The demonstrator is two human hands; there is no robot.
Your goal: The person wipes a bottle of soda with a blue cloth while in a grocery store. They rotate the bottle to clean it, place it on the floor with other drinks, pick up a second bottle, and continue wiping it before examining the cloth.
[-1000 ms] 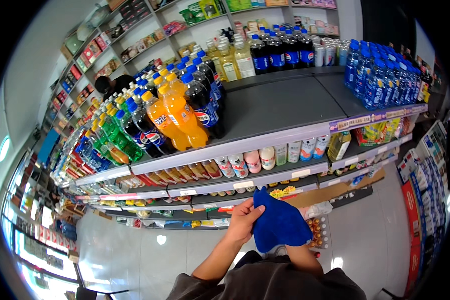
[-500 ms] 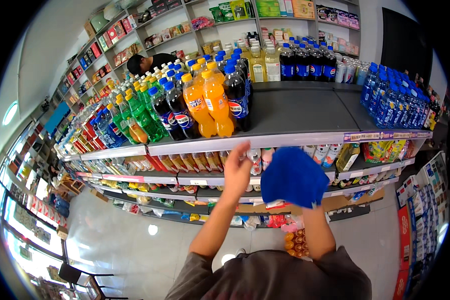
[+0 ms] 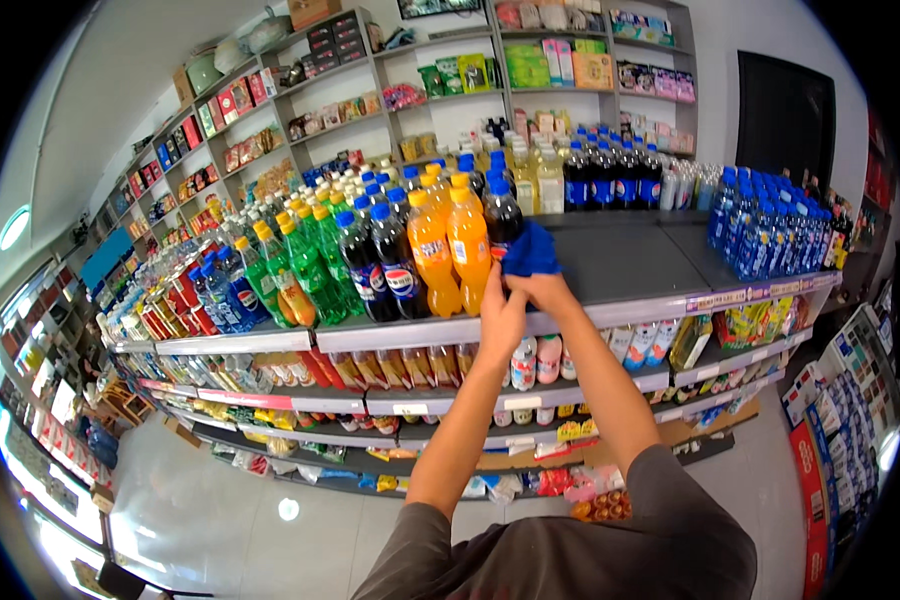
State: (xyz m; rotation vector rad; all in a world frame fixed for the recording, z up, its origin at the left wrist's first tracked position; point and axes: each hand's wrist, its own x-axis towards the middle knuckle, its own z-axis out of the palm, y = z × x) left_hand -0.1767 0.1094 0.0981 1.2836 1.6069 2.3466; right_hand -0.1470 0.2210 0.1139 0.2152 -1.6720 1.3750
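At the right end of the front row of soda bottles stands a dark cola bottle [image 3: 504, 213] with a blue cap. My left hand [image 3: 503, 315] is closed around its lower part, hiding the base. In my right hand [image 3: 544, 289] is a bunched blue cloth [image 3: 532, 252], pressed against the right side of the same bottle. The two hands meet at the shelf's front edge. Just left of them are two orange soda bottles [image 3: 469, 238] with yellow caps, then more cola bottles [image 3: 400, 262] and green soda bottles [image 3: 315, 265].
The grey top shelf [image 3: 620, 255] runs right to a block of blue-labelled bottles [image 3: 770, 228]. Behind it are pale yellow drink bottles [image 3: 550, 180] and more colas [image 3: 602, 178]. Lower tiers hold packaged drinks; wall shelves [image 3: 435, 45] stand beyond. A red carton [image 3: 812, 480] is at right.
Both hands have moved onto the cola bottle. The cloth, spread out over my right hand before, is now bunched against the bottle. The view has tilted up; the person behind the bottles no longer shows.
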